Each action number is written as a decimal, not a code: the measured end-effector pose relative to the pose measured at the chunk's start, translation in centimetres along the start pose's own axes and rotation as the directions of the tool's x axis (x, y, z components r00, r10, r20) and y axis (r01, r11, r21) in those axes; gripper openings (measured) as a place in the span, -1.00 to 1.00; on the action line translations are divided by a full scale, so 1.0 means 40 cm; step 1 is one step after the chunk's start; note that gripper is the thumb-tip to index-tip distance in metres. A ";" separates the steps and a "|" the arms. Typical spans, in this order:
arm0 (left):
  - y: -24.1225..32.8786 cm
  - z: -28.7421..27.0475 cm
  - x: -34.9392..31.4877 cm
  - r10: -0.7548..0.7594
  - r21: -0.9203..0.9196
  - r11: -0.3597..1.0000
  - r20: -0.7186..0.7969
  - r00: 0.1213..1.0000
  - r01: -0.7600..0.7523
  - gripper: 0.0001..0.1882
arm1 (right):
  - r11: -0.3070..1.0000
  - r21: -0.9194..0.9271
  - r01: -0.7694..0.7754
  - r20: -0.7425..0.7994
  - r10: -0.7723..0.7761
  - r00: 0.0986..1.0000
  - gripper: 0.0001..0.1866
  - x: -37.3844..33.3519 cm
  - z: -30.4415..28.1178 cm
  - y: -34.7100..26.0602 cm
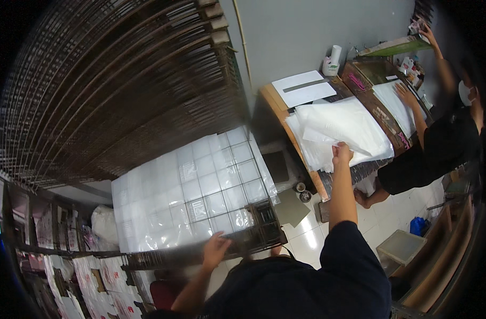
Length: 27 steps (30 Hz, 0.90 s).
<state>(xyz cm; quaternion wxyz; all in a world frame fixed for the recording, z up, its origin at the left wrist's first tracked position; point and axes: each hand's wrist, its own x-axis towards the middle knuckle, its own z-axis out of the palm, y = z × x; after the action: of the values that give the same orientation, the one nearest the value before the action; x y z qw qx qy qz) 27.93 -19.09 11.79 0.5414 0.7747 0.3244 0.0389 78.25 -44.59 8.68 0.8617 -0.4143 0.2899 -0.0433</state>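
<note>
My right hand (342,153) reaches out to a stack of translucent white plastic bags (354,119) on the wooden table. Its fingers pinch the lifted near edge of the top plastic bag (328,127), which folds back over the pile. My left hand (216,250) is at the near edge of a wire drying rack (264,212), its fingers apart and nothing held in them. Clear plastic bags with faint white print (184,186) lie in overlapping rows across that rack, just beyond the left hand.
Many raised wire racks (120,80) tilt up at the far left. A co-worker in black (434,149) stands at the right, one hand on white sheets (394,101), the other on a raised screen frame (397,47). A ruler (307,85) and a white roll (335,53) are near the wall.
</note>
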 end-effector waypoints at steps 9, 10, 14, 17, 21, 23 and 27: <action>0.316 0.263 0.354 -0.291 -0.443 0.489 0.729 0.620 0.751 0.18 | 0.966 -0.231 0.112 0.470 0.010 0.883 -0.69 -0.462 -0.162 -0.352; 0.343 0.289 0.374 -0.252 -0.462 0.415 0.770 0.587 0.784 0.23 | 0.958 -0.254 0.131 0.560 0.035 0.827 -0.65 -0.525 -0.167 -0.398; 0.341 0.423 0.433 0.136 -0.540 0.204 0.842 0.522 0.817 -0.14 | 0.938 -0.312 0.148 0.590 0.069 0.804 -0.46 -0.665 -0.223 -0.529; 0.223 0.514 0.442 -0.112 -0.656 0.437 0.639 0.761 0.615 -0.69 | 0.898 -0.371 0.236 0.643 0.065 0.763 -0.37 -0.718 -0.228 -0.557; 0.171 0.384 0.401 -0.190 -0.770 0.282 0.540 0.820 0.572 -0.85 | 0.883 -0.403 0.241 0.667 0.103 0.738 -0.36 -0.720 -0.182 -0.476; 0.164 0.228 0.369 -0.184 -0.850 0.213 0.449 0.874 0.481 -0.85 | 0.869 -0.449 0.206 0.641 0.152 0.753 -0.41 -0.690 -0.163 -0.410; 0.099 -0.106 0.295 -0.264 -0.940 0.275 0.130 0.956 0.203 -0.79 | 0.845 -0.529 -0.073 0.667 0.468 0.579 -0.44 -0.721 -0.015 -0.234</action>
<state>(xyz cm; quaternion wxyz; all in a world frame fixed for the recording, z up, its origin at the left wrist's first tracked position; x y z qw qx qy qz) 37.28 -9.99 13.52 0.8817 0.2535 0.3636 0.1613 55.61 -42.03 28.67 0.7766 -0.5261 -0.0471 0.3433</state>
